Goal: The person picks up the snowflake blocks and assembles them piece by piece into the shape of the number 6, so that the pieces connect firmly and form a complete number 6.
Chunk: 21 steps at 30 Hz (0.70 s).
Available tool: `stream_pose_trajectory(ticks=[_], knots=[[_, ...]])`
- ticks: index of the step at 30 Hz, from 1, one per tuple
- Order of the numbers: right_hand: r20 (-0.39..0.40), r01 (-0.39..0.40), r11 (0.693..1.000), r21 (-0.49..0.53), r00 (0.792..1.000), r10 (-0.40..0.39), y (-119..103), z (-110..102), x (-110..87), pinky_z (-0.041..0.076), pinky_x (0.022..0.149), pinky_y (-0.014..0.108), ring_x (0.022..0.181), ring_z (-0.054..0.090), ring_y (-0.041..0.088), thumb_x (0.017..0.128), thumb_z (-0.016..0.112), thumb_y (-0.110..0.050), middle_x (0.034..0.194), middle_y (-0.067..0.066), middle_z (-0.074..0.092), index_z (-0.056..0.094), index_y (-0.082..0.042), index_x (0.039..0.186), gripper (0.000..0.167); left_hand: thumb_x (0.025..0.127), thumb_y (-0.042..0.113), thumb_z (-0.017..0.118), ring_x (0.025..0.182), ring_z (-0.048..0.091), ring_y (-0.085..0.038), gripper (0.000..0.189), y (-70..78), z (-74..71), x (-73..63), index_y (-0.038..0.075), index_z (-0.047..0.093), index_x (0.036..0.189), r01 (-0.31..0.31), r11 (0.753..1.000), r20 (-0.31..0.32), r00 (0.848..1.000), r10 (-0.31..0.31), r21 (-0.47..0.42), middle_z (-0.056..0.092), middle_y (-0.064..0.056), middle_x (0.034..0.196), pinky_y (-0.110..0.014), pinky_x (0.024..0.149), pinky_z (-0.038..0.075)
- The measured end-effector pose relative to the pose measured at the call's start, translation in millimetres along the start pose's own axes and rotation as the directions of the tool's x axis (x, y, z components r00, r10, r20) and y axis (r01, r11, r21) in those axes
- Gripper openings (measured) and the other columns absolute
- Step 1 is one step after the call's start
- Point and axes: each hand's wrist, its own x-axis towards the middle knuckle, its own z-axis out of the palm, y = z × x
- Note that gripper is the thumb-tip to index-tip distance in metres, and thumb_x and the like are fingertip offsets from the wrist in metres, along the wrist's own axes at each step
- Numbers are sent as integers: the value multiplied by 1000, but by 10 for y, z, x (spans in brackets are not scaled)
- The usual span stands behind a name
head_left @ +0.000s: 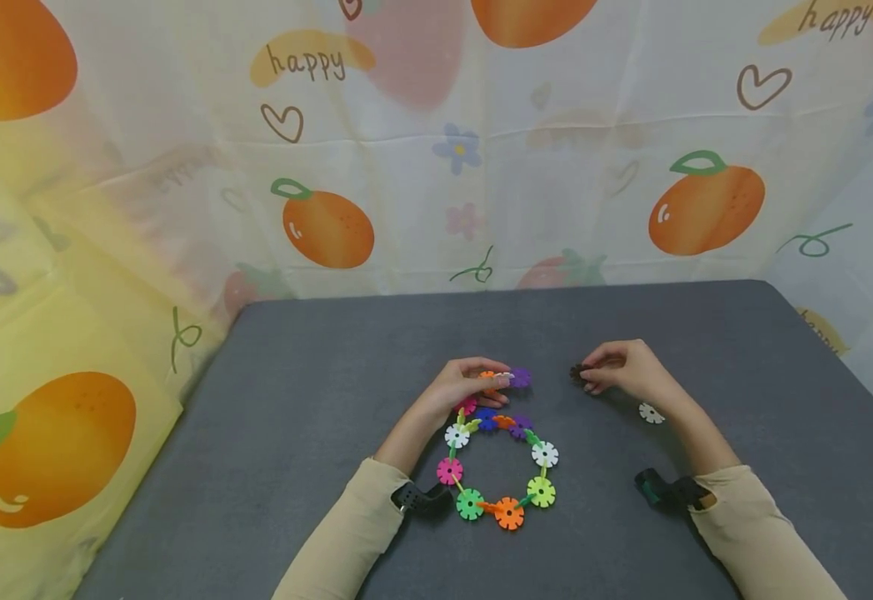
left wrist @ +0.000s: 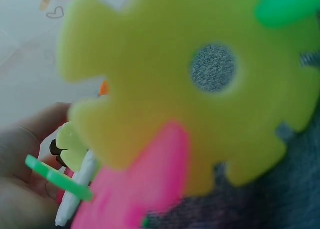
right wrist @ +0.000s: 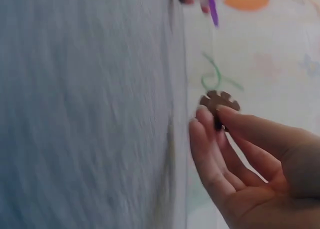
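Observation:
Between thumb and fingers, my left hand point(head_left: 466, 385) grips a short run of notched discs, with a purple disc point(head_left: 521, 378) sticking out to the right. My right hand point(head_left: 626, 369) pinches a brown notched disc point(right wrist: 218, 100) by its edge, apart from the purple one. Below the left hand, interlocked colorful discs form a ring on the table, an orange disc point(head_left: 510, 513) at its near side. Whether the gripped run joins the ring is hard to tell. Close to the left wrist camera, a yellow disc point(left wrist: 145, 59) and a pink disc point(left wrist: 135, 189) partly hide the left hand.
A loose white disc point(head_left: 651, 413) lies beside the right forearm. The discs rest on a dark grey table point(head_left: 316, 400). Behind it hangs a printed cloth point(head_left: 406, 167) with oranges, which also covers the left side. Each wrist wears a black strap point(head_left: 421, 498).

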Motion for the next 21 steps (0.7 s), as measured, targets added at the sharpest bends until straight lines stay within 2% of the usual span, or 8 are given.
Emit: stream_pose_trajectory(ticks=[5,9,14,21], knots=[[-33,10,993,121,999,-6,-74,236,49,62,69,37,73,74,20,90,66,0,95,31,70,64,14,105,21,90,15,71,71,72,-14,32,-4,2,-11,7,68,121,-53,997,15,999,52,48,72,-17,106,-36,75,62],[-44,6,983,185,999,2,-106,419,82,62,71,36,74,74,19,89,67,0,92,31,71,63,15,101,19,89,18,72,66,71,-14,34,-6,19,-16,11,68,122,-75,992,6,997,75,102,71,-15,111,-34,70,62],[-38,19,977,215,999,-11,-131,567,88,62,70,34,72,74,19,88,68,0,88,29,71,63,13,94,16,89,19,72,61,69,-12,34,2,47,-26,14,69,122,-85,987,-12,996,87,136,67,-9,124,-31,65,61],[-60,31,968,248,998,-16,-146,672,87,62,68,35,71,74,19,86,69,3,87,25,71,62,14,90,14,89,19,72,58,69,-12,32,12,59,-36,13,70,121,-106,982,-19,994,110,154,68,-11,123,-30,62,60]])
